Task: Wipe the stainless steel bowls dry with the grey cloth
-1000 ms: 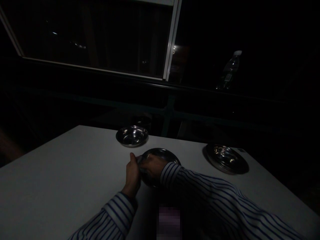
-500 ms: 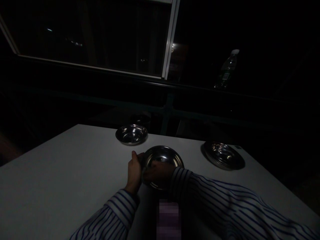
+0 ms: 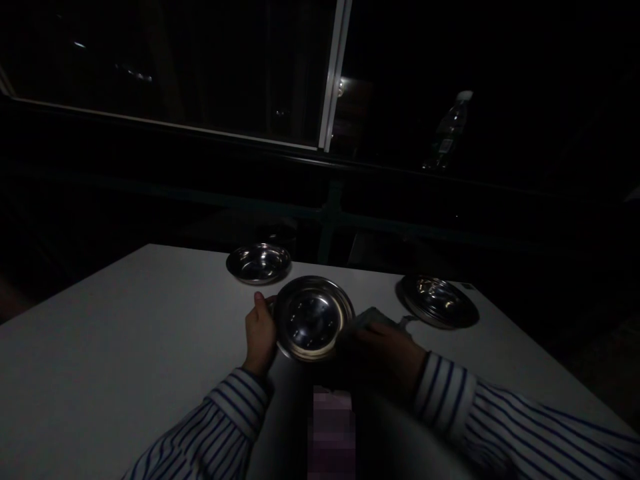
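Note:
A shiny metal bowl (image 3: 311,323) is tilted toward me in the middle, and small drops or specks show inside it. My left hand (image 3: 261,337) grips its left rim, thumb up, with the other fingers hidden behind the bowl. At the bowl's right edge my right hand (image 3: 395,350) is closed on a greyish cloth (image 3: 370,319), part of which sticks out past the fingers. Dim light hides whether the cloth touches the rim.
Another metal bowl (image 3: 259,263) stands at the far edge of the white table (image 3: 125,333). A stack of metal bowls (image 3: 440,303) sits at the right. Beyond the table are a plastic bottle (image 3: 449,133) and a window frame (image 3: 333,80).
My right hand has moved from inside the bowl to its right side, with the cloth now visible in it. The left hand still holds the bowl, which is tilted more toward me.

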Action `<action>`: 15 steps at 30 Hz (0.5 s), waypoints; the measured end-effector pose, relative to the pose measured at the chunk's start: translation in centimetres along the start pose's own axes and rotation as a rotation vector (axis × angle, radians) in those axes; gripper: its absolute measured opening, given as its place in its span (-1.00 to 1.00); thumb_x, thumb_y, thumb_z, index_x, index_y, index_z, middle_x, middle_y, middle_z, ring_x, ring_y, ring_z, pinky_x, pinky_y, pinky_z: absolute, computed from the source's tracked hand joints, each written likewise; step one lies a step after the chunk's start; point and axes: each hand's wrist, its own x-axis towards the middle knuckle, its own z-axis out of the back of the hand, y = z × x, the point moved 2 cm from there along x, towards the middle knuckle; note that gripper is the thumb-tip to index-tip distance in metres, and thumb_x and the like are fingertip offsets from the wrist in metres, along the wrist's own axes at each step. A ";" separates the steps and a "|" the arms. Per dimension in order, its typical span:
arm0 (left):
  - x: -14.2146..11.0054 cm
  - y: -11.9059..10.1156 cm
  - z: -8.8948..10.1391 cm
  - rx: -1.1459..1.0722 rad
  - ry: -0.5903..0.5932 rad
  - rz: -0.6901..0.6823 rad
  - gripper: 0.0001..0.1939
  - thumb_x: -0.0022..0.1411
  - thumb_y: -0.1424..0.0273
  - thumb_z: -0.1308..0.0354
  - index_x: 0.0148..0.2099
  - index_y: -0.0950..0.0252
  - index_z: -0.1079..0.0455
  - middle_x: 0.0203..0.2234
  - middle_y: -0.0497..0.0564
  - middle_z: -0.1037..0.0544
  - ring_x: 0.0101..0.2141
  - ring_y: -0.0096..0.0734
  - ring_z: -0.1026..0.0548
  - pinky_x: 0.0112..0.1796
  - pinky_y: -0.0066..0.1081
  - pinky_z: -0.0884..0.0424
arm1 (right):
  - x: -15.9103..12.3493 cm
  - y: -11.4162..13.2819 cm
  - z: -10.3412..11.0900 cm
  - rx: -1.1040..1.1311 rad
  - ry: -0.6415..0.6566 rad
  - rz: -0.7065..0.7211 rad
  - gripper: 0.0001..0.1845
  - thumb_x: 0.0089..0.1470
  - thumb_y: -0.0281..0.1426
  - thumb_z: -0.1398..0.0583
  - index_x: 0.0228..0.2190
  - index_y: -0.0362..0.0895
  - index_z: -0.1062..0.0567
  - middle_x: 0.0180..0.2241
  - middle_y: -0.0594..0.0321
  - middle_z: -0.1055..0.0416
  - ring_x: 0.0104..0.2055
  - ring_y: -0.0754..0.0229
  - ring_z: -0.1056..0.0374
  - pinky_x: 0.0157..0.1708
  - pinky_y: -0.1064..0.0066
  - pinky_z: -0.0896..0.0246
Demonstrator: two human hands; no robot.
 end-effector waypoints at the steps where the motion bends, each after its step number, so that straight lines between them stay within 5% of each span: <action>1: 0.0 0.0 0.0 0.005 -0.002 0.000 -0.25 0.20 -0.06 0.31 -0.21 0.44 -0.51 -0.28 0.24 -0.59 -0.22 -0.11 -0.52 -0.19 -0.27 -0.37 | -0.3 -0.2 0.9 -0.052 0.021 0.038 -0.91 -0.03 -0.47 -0.20 -0.43 -0.10 -0.53 -0.30 0.17 -0.50 -0.20 0.10 -0.33 -0.16 0.27 -0.17; 4: -0.1 -0.1 0.1 0.017 0.003 0.011 -0.25 0.20 -0.05 0.32 -0.22 0.43 -0.51 -0.31 0.23 -0.60 -0.24 -0.12 -0.53 -0.21 -0.27 -0.38 | -0.9 -0.7 2.9 0.011 -0.055 0.009 -0.73 0.07 -0.47 -0.05 -0.24 -0.10 -0.51 -0.22 0.13 -0.48 -0.21 0.14 -0.32 -0.19 0.28 -0.21; 8: -0.4 -0.1 0.0 0.039 0.045 0.043 -0.25 0.19 -0.05 0.32 -0.25 0.43 -0.52 -0.38 0.22 -0.60 -0.30 -0.10 -0.54 -0.26 -0.25 -0.39 | -1.1 -1.7 2.9 0.614 -0.300 -0.335 -0.75 -0.02 -0.28 -0.13 -0.31 -0.12 -0.51 -0.29 0.15 -0.50 -0.21 0.14 -0.40 -0.14 0.28 -0.26; 11: -0.6 -0.1 -0.1 0.086 0.096 0.051 -0.27 0.20 -0.04 0.31 -0.28 0.41 -0.52 -0.43 0.19 -0.60 -0.37 -0.12 -0.54 -0.32 -0.27 -0.39 | -0.9 -2.0 2.1 0.996 -0.341 -0.429 -0.68 -0.22 -0.21 -0.27 -0.37 -0.11 -0.50 -0.35 0.20 -0.53 -0.29 0.12 -0.44 -0.20 0.28 -0.29; 15: -0.3 -0.5 0.5 0.266 0.106 0.018 -0.36 0.21 0.04 0.26 -0.30 0.39 -0.51 -0.44 0.22 -0.59 -0.37 -0.11 -0.53 -0.29 -0.25 -0.38 | -0.8 -2.6 1.9 1.063 -0.412 -0.439 -0.62 -0.24 -0.16 -0.25 -0.35 -0.12 -0.48 -0.36 0.18 -0.53 -0.34 0.11 -0.46 -0.26 0.26 -0.33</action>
